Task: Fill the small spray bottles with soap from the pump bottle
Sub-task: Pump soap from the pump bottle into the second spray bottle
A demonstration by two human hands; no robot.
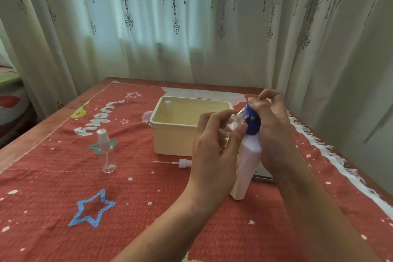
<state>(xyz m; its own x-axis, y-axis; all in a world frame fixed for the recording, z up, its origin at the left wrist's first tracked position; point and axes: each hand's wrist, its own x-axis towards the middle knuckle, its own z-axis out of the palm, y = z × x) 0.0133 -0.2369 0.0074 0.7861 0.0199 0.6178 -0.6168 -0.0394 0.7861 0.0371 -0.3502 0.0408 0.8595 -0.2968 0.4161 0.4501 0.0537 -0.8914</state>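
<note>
The white pump bottle (pixel 247 161) with its blue pump head (pixel 252 121) stands on the red cloth at centre right. My right hand (pixel 270 125) wraps around the pump head from the right. My left hand (pixel 214 147) holds a small clear spray bottle (pixel 235 122) tilted, its open neck against the blue nozzle. That bottle's white spray cap with dip tube (pixel 180 163) lies on the cloth to the left of my hands. A second small clear spray bottle (pixel 106 152), capped, stands upright at left.
A cream plastic tub (pixel 168 134) stands behind my hands, with a small white part (pixel 168 107) upright inside it. The table carries a red star-patterned cloth (pixel 85 208), fringed along the right edge. Curtains hang close behind the table.
</note>
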